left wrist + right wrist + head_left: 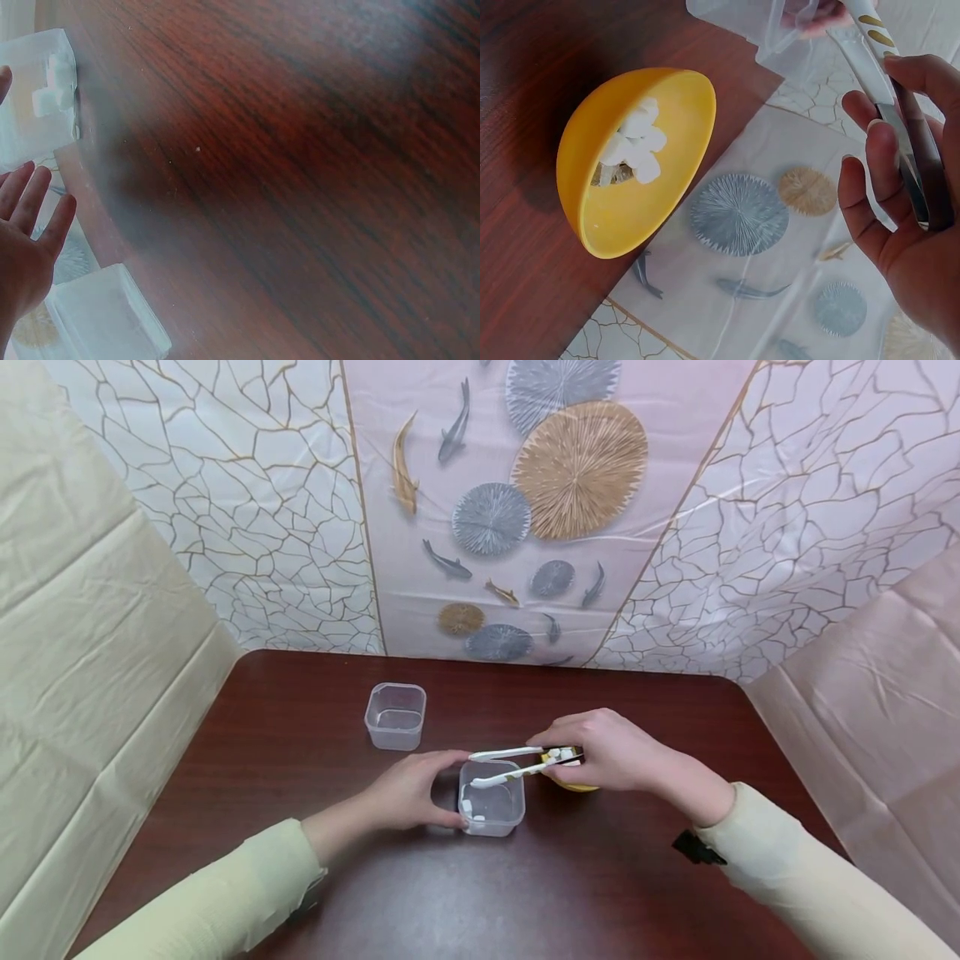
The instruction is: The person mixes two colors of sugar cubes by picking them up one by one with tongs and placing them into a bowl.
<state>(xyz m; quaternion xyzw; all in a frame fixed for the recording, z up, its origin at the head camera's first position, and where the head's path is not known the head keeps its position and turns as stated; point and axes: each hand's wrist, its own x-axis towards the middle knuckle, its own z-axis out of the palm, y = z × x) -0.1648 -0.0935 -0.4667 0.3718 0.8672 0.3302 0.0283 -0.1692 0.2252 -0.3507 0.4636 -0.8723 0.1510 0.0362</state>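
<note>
My left hand (408, 789) holds the left side of a clear square plastic container (504, 821), thumb at its near corner and fingers at its far corner. A few small white chunks (56, 97) lie inside the container. In my right hand (611, 750) is a pair of tongs (517, 772) with white tips and dark metal handles. The tips are spread apart over the container's far part, nothing between them. Below the right hand, partly hidden by it, stands a yellow bowl (630, 221) with several white chunks (639, 142) heaped inside.
A second clear square container (396, 739) stands farther back and to the left on the dark reddish wooden table (300, 718). A patterned cloth (420, 593) hangs behind the table, and pale cloth walls (97, 635) close in both sides.
</note>
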